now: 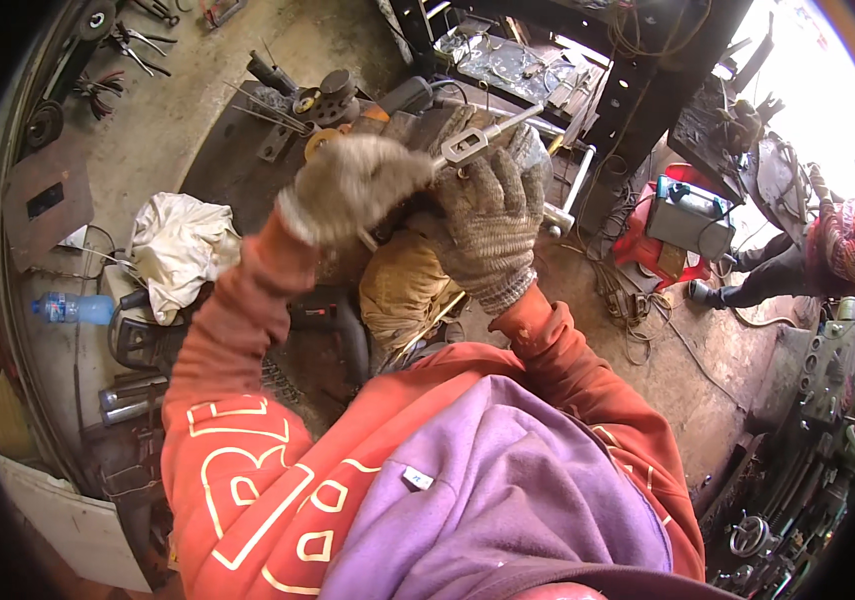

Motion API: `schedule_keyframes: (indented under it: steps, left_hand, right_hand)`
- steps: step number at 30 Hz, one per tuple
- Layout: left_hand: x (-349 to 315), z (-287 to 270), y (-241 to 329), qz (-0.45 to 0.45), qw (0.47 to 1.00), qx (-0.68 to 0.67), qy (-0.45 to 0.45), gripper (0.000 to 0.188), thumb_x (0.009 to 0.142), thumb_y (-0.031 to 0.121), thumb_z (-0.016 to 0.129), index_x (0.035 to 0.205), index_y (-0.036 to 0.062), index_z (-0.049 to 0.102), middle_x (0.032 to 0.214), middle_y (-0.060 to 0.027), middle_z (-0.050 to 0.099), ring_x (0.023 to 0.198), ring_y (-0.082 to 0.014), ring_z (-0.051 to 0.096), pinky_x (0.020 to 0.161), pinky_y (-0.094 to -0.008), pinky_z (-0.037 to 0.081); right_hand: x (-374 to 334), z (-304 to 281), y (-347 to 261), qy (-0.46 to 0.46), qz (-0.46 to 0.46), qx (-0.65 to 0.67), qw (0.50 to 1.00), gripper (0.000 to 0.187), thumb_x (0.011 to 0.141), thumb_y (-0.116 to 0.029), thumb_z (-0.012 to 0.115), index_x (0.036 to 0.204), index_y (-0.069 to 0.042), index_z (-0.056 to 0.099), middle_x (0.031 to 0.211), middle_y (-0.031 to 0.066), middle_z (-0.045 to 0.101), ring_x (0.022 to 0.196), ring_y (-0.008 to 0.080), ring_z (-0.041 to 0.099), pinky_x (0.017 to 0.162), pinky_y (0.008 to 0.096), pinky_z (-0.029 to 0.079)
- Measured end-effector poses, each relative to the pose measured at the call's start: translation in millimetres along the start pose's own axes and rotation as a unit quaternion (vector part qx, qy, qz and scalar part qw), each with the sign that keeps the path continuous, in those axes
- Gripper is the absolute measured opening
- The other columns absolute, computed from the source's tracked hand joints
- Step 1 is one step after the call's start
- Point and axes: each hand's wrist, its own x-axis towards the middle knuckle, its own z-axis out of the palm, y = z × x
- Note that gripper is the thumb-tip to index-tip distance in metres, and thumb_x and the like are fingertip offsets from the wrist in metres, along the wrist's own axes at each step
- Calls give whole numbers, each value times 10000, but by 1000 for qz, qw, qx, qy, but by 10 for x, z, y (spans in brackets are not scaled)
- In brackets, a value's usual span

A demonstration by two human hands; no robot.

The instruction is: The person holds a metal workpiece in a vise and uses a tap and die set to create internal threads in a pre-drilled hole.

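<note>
A metal tap wrench (465,149), with a slotted middle and a straight bar handle, lies slantwise over a dark round surface at the top centre. My left hand (355,185), in a dirty knitted glove and blurred, is closed around the wrench's near-left handle. Just below the wrench's middle, my gloved right hand (492,215) lies with its fingers stretched out and slightly apart. What is under its palm is hidden. A tan cloth bundle (402,285) sits below both hands.
Metal cylinders and rods (332,95) stand beyond my left hand. Left are a white cloth (182,245) and a water bottle (75,308). A boxy machine (689,218) stands on a red seat to the right, near another person (832,250). Cables (632,305) cross the floor.
</note>
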Motion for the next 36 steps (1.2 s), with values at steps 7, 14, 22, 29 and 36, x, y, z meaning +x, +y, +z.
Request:
schedule_keyframes:
  steps: [7, 14, 22, 29, 36]
  left_hand:
    - [99, 160, 1089, 276, 952, -47, -123, 242, 823, 234, 847, 999, 74, 801, 936, -126, 768, 867, -336, 738, 787, -436, 578]
    - [706, -12, 415, 317, 917, 190, -148, 224, 881, 218, 786, 983, 20, 779, 1011, -181, 759, 956, -402, 706, 860, -481, 564]
    - [256, -40, 169, 145, 934, 324, 33, 437, 962, 437, 752, 1105, 25, 725, 979, -198, 741, 943, -409, 715, 814, -475, 573]
    - [-24, -133, 1115, 148, 951, -30, -271, 261, 798, 186, 888, 961, 15, 776, 807, -160, 725, 770, -329, 727, 706, -418, 570]
    - [838, 53, 221, 309, 925, 174, -133, 239, 773, -2, 701, 973, 88, 796, 1091, -114, 770, 983, -355, 731, 868, -446, 586]
  right_hand:
    - [-341, 362, 351, 67, -69, -144, 985, 608, 753, -399, 819, 1287, -138, 687, 1434, 101, 545, 1371, 383, 502, 1118, 702, 348]
    - [19, 33, -75, 7, 6, 2, 1000, 681, 813, -393, 787, 1425, -143, 623, 1461, 147, 563, 1399, 399, 488, 1126, 689, 355]
    - [-105, 59, 90, -15, -37, -76, 996, 606, 826, -495, 795, 1356, -218, 696, 1502, 101, 531, 1438, 375, 441, 1168, 654, 327]
    - [-78, 204, 156, 67, -48, -71, 994, 445, 859, -295, 719, 1293, -198, 717, 1470, 117, 555, 1402, 388, 491, 1184, 674, 320]
    - [-61, 94, 10, -67, 62, 45, 995, 590, 870, -403, 758, 1403, -168, 662, 1543, 156, 509, 1459, 383, 444, 1169, 691, 314]
